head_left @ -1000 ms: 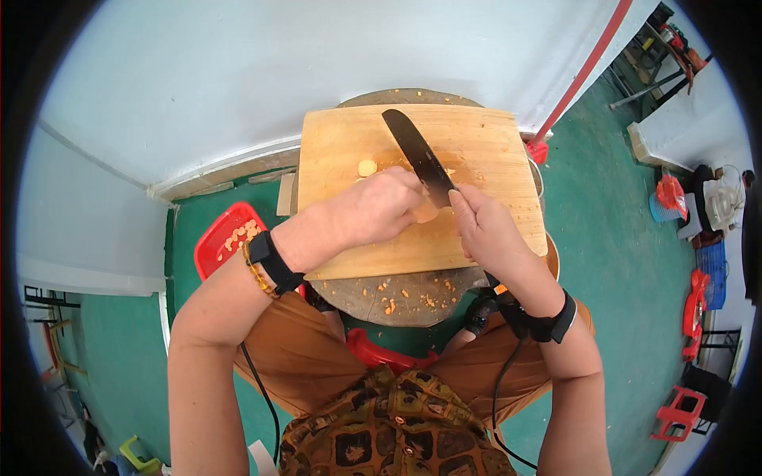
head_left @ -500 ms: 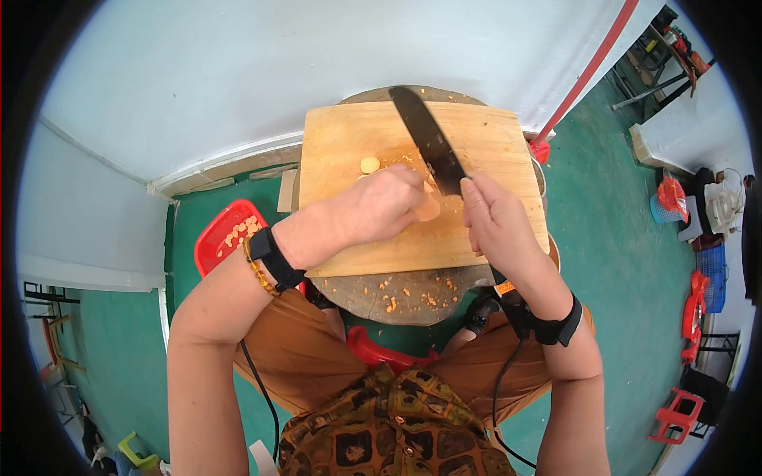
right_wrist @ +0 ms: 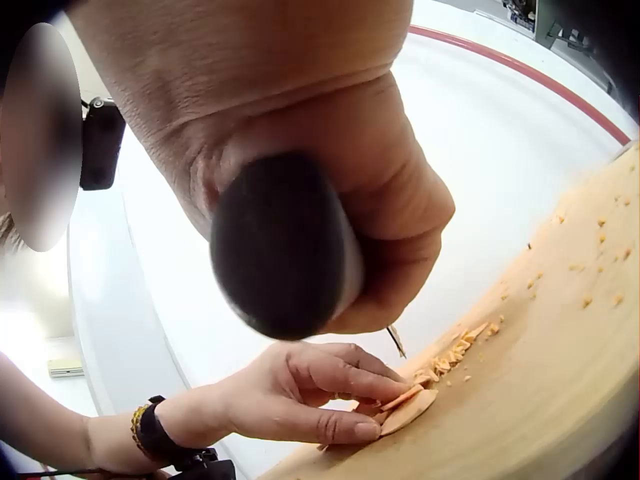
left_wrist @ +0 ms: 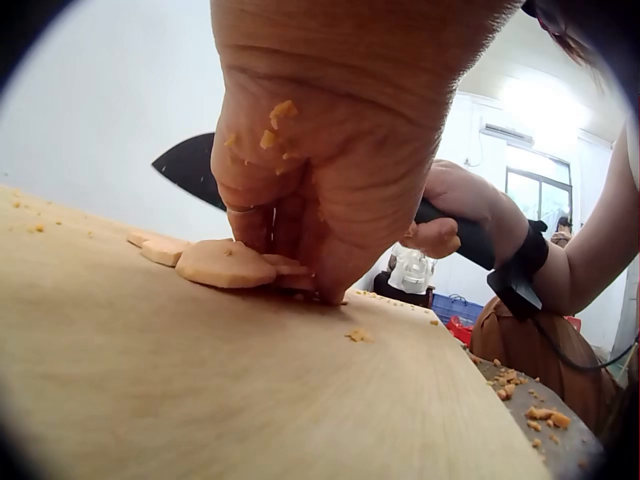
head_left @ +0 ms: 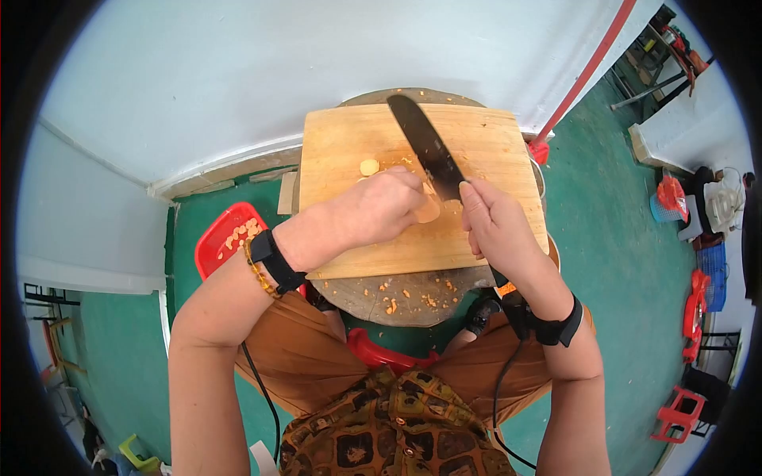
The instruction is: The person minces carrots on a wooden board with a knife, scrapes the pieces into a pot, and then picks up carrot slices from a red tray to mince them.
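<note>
The right hand grips the handle of a dark-bladed knife; its butt end fills the middle of the right wrist view. The blade points up and away over the wooden board, beside the left fingers. On the board, the left hand pinches and presses pale orange slices with bent fingers. In the left wrist view flat overlapping slices lie by the left fingertips, with crumbs stuck on the palm. A round slice lies beyond the left hand.
The board rests on a round stump scattered with orange bits. A red basin with slices stands left on the green floor. A white wall rises behind. Partly under the right forearm sits a container of orange pieces.
Since one second ago, the right hand and knife have shifted slightly right, and the blade rose and then dropped a little. The left hand has stayed nearly in place.
</note>
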The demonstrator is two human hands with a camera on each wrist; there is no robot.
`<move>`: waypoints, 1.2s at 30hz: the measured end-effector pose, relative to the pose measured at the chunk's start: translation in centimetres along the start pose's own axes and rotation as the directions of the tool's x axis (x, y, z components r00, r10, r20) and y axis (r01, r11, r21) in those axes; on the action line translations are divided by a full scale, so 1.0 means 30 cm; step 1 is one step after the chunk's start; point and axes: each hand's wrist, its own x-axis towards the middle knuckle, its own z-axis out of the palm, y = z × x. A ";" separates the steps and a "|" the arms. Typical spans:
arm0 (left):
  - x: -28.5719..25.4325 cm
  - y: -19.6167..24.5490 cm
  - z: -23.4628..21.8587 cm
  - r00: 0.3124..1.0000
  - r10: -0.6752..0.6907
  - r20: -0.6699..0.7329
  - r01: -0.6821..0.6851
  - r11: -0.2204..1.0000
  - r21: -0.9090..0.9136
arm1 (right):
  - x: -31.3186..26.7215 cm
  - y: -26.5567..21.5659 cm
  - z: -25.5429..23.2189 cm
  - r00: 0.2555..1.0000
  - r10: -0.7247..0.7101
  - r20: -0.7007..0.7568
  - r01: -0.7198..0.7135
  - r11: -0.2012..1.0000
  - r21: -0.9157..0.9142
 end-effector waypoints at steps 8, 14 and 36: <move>-0.002 -0.001 0.000 1.000 0.015 -0.023 -0.015 0.999 -0.033 | 0.030 0.064 0.007 0.998 0.004 0.059 -0.004 1.000 0.008; -0.003 -0.005 -0.007 1.000 -0.021 -0.018 0.020 0.997 -0.076 | 0.012 0.039 -0.006 0.997 0.057 0.055 -0.059 0.997 0.051; 0.017 0.003 0.024 0.984 0.010 -0.177 -0.023 0.997 -0.072 | 0.000 0.086 0.025 0.991 -0.123 -0.050 0.120 0.990 -0.069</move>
